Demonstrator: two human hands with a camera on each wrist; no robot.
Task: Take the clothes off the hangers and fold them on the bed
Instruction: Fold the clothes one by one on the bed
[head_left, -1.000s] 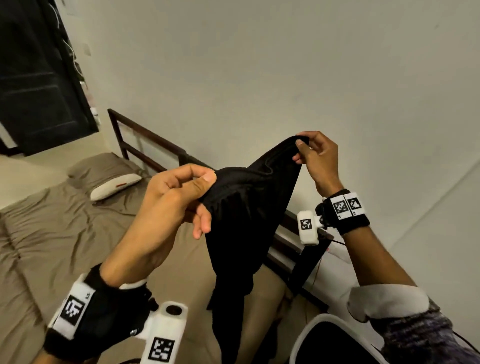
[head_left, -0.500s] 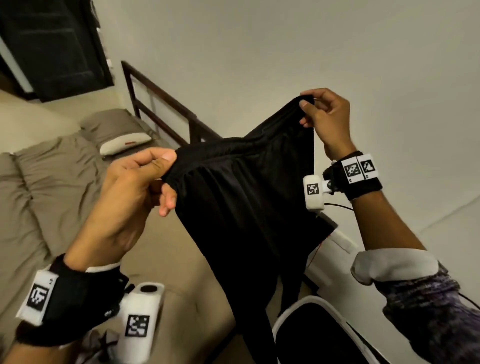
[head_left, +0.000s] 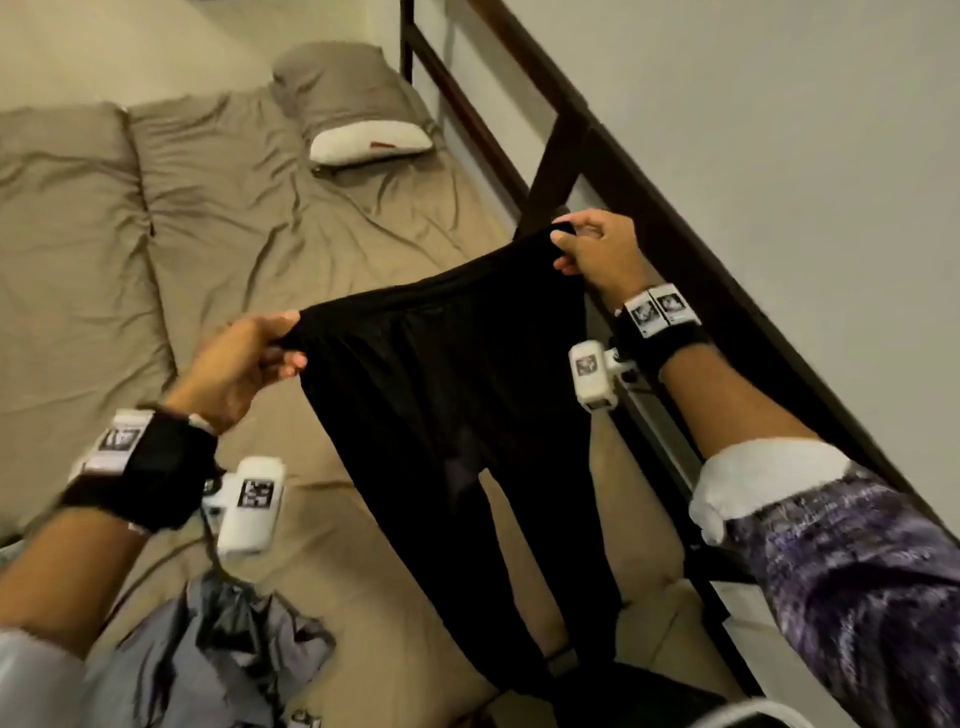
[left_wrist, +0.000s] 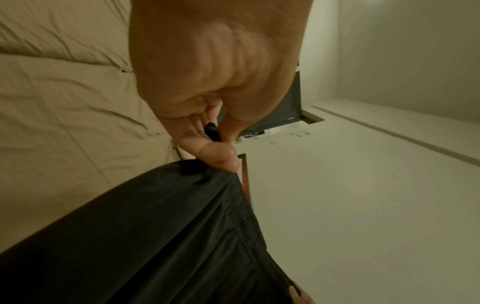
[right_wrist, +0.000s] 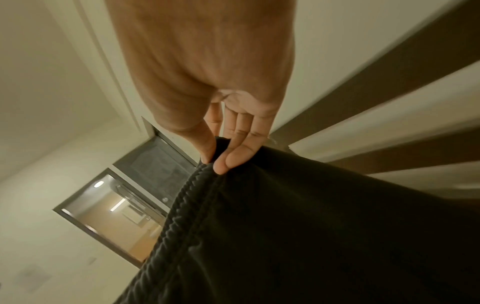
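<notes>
A pair of black trousers (head_left: 441, 395) hangs in the air over the bed (head_left: 218, 223), its elastic waistband stretched flat between my hands. My left hand (head_left: 288, 338) pinches the waistband's left corner, with the cloth (left_wrist: 161, 236) falling below the thumb in the left wrist view. My right hand (head_left: 569, 244) pinches the right corner, higher and nearer the wall; the gathered waistband (right_wrist: 182, 216) shows under its fingertips. Both legs drop toward the bed's near end. No hanger is in view.
A grey crumpled garment (head_left: 228, 649) lies on the tan sheet at the near left. Two pillows (head_left: 371, 143) sit at the bed's far end. A dark wooden bed rail (head_left: 649, 208) runs along the white wall on the right.
Both hands have drawn apart, pulling the bunched waistband out flat. The hands and trousers now sit lower over the bed, and the view has tilted down.
</notes>
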